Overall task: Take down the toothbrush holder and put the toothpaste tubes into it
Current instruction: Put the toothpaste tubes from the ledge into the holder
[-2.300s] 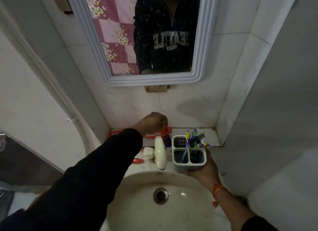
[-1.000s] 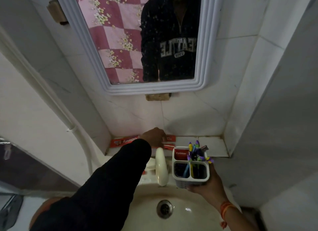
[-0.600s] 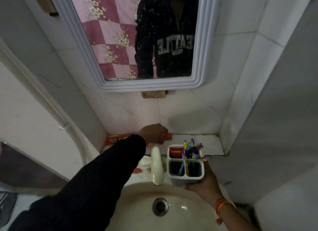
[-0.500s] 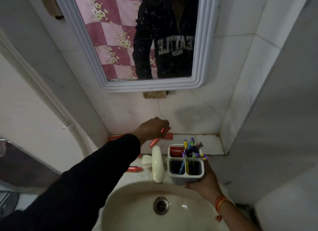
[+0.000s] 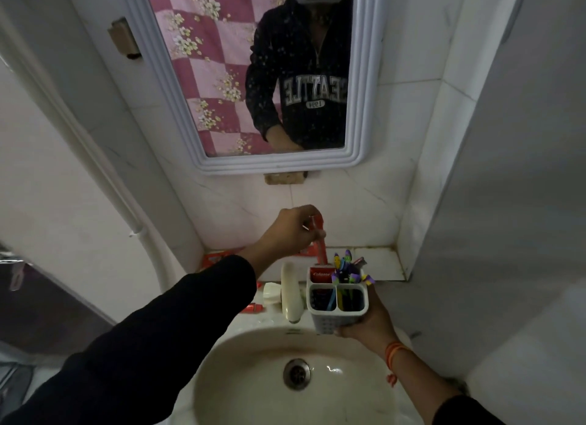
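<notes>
My right hand (image 5: 366,321) holds a white toothbrush holder (image 5: 336,310) from below, over the basin's back rim. Several coloured toothbrushes (image 5: 347,267) stand in it, and a red Colgate tube (image 5: 321,274) sits in its rear left compartment. My left hand (image 5: 290,231) grips a thin red toothpaste tube (image 5: 321,240) upright, its lower end just above that rear compartment. Another red tube (image 5: 218,259) lies on the ledge behind my left wrist, and a small red tube (image 5: 253,307) lies on the basin rim.
A cream tap (image 5: 290,293) stands just left of the holder, above the basin (image 5: 253,377) with its drain (image 5: 296,374). A white-framed mirror (image 5: 364,139) hangs on the tiled wall. A tiled ledge (image 5: 380,263) runs behind. A wall closes in on the right.
My left hand lifted a thin red tube off the ledge and brought it right, turning it upright over the holder. The holder stayed in my right hand.
</notes>
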Action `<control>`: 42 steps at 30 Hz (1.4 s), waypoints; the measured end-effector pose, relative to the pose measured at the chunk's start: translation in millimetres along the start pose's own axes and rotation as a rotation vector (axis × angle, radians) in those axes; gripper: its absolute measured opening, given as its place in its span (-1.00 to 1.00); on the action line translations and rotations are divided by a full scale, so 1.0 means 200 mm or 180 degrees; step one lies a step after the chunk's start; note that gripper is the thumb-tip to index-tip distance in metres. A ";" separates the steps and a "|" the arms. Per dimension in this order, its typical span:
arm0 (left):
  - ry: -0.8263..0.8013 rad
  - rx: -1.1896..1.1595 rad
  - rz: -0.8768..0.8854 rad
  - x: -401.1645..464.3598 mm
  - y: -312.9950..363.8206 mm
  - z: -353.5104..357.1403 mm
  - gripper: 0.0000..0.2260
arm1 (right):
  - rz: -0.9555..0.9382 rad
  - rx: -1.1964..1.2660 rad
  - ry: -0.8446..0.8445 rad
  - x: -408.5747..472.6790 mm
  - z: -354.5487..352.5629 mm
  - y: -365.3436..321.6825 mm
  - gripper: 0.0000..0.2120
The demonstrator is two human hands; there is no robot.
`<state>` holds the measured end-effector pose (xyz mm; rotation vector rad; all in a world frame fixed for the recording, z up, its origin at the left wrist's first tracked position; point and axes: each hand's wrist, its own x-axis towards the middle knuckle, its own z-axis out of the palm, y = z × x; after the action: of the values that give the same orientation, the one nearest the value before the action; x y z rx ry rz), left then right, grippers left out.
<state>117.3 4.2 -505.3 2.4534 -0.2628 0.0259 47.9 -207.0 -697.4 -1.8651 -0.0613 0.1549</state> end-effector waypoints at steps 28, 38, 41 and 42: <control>-0.1086 0.1794 -0.0720 0.21 -0.64 0.22 -0.62 | -0.0041 0.0418 -0.0314 0.04 -0.03 -0.02 -0.09; -0.1129 0.2095 -0.0453 0.29 -0.63 0.38 -0.69 | 0.0067 0.0562 -0.0381 0.05 0.00 -0.01 -0.18; -0.0824 0.1698 -0.0480 0.27 -0.53 0.29 -0.66 | 0.0102 0.0452 -0.0312 0.05 -0.01 0.00 -0.11; -0.0667 0.1480 -0.0466 0.25 -0.49 0.24 -0.64 | 0.0123 0.0386 -0.0345 0.05 -0.01 -0.02 -0.08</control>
<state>183.5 39.3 -598.7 2.9366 -0.1812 -0.2625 57.3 -207.6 -694.3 -1.7367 -0.0889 0.2805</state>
